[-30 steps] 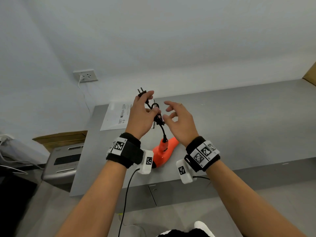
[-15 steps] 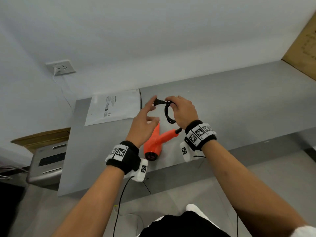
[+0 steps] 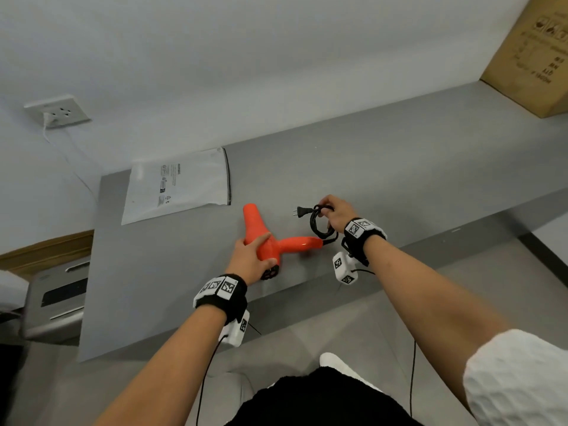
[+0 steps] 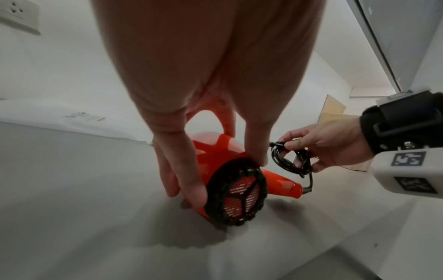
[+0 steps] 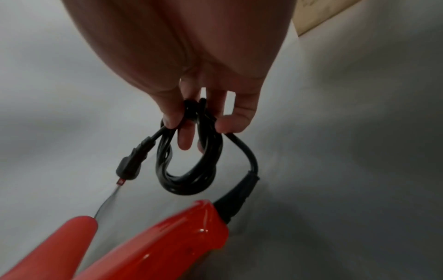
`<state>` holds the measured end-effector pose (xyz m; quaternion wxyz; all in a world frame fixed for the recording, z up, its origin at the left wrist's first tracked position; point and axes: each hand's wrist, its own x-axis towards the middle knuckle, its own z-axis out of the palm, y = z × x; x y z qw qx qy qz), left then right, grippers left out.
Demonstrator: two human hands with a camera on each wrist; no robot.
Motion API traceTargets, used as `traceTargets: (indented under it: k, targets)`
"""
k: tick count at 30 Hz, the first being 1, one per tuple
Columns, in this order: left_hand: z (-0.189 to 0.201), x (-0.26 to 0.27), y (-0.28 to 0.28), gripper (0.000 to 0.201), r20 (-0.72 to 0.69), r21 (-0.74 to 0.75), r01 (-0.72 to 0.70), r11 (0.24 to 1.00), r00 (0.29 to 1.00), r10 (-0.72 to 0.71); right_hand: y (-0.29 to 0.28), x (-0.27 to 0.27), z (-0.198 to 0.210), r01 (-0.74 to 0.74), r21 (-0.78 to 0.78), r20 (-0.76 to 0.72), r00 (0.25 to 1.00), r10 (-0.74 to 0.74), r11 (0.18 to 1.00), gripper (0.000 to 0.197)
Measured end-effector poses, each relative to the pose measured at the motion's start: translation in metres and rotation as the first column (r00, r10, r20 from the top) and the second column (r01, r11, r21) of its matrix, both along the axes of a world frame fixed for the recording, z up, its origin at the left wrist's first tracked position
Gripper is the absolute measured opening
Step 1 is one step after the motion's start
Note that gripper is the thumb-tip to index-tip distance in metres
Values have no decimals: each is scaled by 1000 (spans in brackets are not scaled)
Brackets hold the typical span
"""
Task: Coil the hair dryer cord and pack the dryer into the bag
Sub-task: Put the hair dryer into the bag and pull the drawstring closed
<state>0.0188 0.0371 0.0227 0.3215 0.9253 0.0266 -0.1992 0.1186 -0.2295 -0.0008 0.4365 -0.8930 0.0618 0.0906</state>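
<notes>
On table: left hand grips dryer.

Glossy plastic on matt grey.
Shiny smooth orange plastic on the hair dryer, black mesh grille at its rear; rubbery black cord beside it; matt white plastic bag behind, on smooth table.

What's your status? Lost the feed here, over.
Left hand grips hair dryer on table. Right hand holds coiled cord. White bag flat beyond the dryer, nothing in between.
</notes>
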Motion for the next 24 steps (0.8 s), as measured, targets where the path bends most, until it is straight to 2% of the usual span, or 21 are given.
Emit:
traceTargets:
  k: [5,10,16,20,24]
  targets:
    - [-3,5,-4,73,-10,9,-2,1000,1000,2,10,4,-20,-2,-2,-60,998,2,1000,24]
    - [-6,10,-2,74,-1,19,7,1000,1000,-7,29,2,-31,-81,-278,-108,993,53,957,39]
    - [-7,10,-2,73,15,8,5,1000,1000,-5,42,-13,-27,-222,-515,-174,973,153,828,46]
    - [-10,11,-2,74,18,-4,3,1000,1000,-3,41,-22,-20,-258,-539,-185,965,187,801,48]
    - [-14,12,1,74,26,-22,8,1000,1000,-7,39,-33,-14,-233,-550,-136,973,189,802,47]
